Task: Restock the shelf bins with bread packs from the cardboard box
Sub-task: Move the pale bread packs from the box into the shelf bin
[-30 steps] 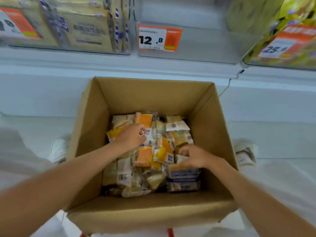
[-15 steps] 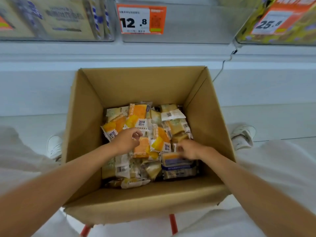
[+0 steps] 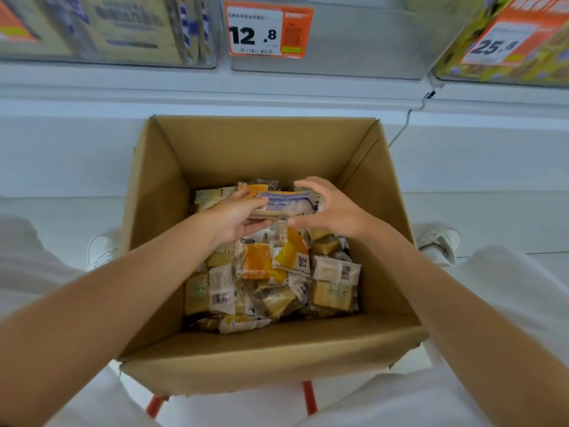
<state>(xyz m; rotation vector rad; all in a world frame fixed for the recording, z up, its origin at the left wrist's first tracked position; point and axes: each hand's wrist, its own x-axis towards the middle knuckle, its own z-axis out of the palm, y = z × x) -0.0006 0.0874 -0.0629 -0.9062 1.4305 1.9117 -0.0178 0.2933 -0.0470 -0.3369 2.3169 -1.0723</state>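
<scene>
Both hands are coming up out of the pile now: half a second ago they were digging among the packs, and the blue packs that were sitting at the near right of the box are gone from that spot. My left hand is gripping the left end of a flat blue-and-white plastic-wrapped bread pack, thumb on top, fingers curled underneath. My right hand is clamping the right end, fingers arching over the top edge, thumb coming in below. There looks to be a second pack stacked under the first, can't tell for sure. The pack is hanging level above the loose pile of yellow, orange and beige wrapped bread packs, toward the far wall, inside the open brown cardboard box. The clear plastic shelf bin with the orange 12.8 price tag is sitting straight above the box. The clear bin on the left is holding beige packs, and the bin on the right tagged 25.8 is holding yellow ones.
</scene>
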